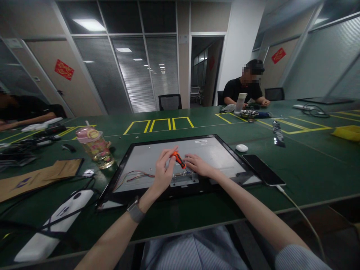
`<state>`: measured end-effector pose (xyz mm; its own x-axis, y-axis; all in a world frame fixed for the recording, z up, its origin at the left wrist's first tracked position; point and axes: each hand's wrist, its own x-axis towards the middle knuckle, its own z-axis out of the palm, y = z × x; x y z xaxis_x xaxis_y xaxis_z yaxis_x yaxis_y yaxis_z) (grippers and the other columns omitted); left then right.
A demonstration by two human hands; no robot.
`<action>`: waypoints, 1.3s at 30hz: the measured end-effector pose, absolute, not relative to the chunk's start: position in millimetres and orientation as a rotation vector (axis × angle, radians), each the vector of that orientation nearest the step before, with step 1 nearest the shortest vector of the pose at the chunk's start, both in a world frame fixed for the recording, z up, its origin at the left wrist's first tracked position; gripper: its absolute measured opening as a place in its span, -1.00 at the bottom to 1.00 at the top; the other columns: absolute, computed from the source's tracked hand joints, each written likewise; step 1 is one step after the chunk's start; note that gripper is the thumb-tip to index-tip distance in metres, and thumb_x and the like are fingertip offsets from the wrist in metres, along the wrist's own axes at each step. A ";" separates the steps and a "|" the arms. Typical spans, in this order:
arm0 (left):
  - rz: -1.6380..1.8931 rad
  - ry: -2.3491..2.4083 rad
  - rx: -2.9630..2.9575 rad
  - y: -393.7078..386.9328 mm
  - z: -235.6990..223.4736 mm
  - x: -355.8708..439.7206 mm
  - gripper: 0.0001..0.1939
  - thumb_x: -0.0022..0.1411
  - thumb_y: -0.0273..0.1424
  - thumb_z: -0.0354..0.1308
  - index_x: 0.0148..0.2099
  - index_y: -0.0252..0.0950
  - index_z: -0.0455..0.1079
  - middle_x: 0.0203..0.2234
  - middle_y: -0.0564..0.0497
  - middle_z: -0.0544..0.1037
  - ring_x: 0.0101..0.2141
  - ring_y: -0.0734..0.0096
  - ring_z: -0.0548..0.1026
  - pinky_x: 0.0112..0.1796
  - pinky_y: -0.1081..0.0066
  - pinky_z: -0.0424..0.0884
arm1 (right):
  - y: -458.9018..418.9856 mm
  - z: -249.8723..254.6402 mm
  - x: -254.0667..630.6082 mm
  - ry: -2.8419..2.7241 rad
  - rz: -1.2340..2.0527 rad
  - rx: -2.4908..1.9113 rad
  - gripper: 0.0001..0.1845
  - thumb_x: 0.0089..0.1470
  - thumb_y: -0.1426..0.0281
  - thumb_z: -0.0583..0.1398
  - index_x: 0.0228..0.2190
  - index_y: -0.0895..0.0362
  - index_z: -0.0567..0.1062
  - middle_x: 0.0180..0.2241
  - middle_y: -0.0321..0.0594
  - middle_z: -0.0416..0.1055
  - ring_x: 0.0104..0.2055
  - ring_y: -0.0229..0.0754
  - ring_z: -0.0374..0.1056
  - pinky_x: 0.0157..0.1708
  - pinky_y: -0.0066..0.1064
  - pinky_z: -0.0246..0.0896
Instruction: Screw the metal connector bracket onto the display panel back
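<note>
A flat display panel (pixel 137 155) with a black frame and grey metal back lies on the green table in front of me. My left hand (pixel 164 167) is closed on an orange and black screwdriver (pixel 179 160), held slanted. Its tip points down at a small metal bracket with connectors (pixel 184 179) near the panel's front edge. Beside the screwdriver's lower end, my right hand (pixel 199 165) rests over the panel with fingers stretched out; its fingertips are close to the shaft. Thin wires (pixel 137 174) run across the panel's left part. Whether a screw sits under the tip is too small to tell.
A drinking bottle (pixel 97 148), brown cardboard (pixel 39 178) and a white power bank-like box (pixel 60 221) with black cables lie left. Right are a white earbud case (pixel 242 148) and a phone (pixel 263 169) on a cable. Two people sit across and at far left.
</note>
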<state>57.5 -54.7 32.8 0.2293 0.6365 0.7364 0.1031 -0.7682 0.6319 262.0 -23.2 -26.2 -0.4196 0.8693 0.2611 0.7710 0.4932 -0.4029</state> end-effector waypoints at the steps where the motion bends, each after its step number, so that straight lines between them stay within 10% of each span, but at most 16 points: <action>1: 1.590 0.694 2.058 -54.8 32.7 57.8 -0.70 0.30 -0.41 0.01 0.06 -0.22 0.37 -0.26 -0.02 0.41 -0.22 0.40 0.41 -0.16 0.37 0.32 | -23.4 -25.9 261.9 -2.307 0.306 -1.356 -0.58 0.26 0.25 -0.05 0.02 0.15 0.41 0.13 0.02 0.26 0.20 0.04 0.11 0.17 -0.03 -0.05; 6: 1.695 0.793 2.102 -55.7 32.2 57.9 -0.80 0.22 -0.38 0.14 -0.11 -0.21 0.47 -0.41 0.05 0.37 -0.33 0.44 0.37 -0.23 0.41 0.32 | -23.9 -25.8 261.4 -2.301 0.314 -1.325 -0.57 0.26 0.25 -0.05 0.02 0.15 0.41 0.11 0.01 0.28 0.21 0.04 0.10 0.17 -0.04 -0.04; 13: 1.677 0.673 2.058 -57.4 27.4 59.2 -0.67 0.34 -0.42 -0.08 0.09 -0.22 0.35 0.00 -0.11 0.39 0.00 0.30 0.38 0.03 0.24 0.29 | -23.2 -28.1 261.2 -2.290 0.306 -1.360 -0.56 0.27 0.23 -0.06 0.03 0.14 0.40 0.13 0.02 0.24 0.21 0.04 0.10 0.19 0.00 -0.08; 22: 1.813 0.787 2.004 -57.1 25.5 59.6 -0.86 0.20 -0.40 0.16 -0.19 -0.25 0.50 -0.36 0.00 0.47 -0.30 0.42 0.45 -0.24 0.41 0.37 | -23.4 -26.4 261.3 -2.302 0.284 -1.354 -0.56 0.27 0.23 -0.06 0.03 0.14 0.41 0.12 0.00 0.26 0.19 0.03 0.12 0.16 -0.05 0.00; 30: 1.621 0.642 2.007 -62.4 27.4 60.9 -0.67 0.33 -0.41 -0.08 0.09 -0.23 0.35 -0.04 -0.10 0.46 -0.07 0.32 0.45 -0.04 0.29 0.34 | -22.1 -27.7 261.6 -2.305 0.287 -1.333 -0.58 0.27 0.25 -0.05 0.02 0.13 0.41 0.10 -0.02 0.28 0.18 0.02 0.14 0.17 -0.07 -0.02; 39: 1.725 0.777 2.006 -60.0 24.7 61.9 -0.82 0.26 -0.36 0.07 -0.15 -0.23 0.47 -0.30 -0.01 0.40 -0.26 0.41 0.41 -0.22 0.41 0.35 | -23.0 -26.8 261.5 -2.287 0.304 -1.344 -0.58 0.26 0.24 -0.05 0.01 0.12 0.42 0.11 -0.01 0.28 0.19 0.03 0.13 0.16 -0.05 -0.01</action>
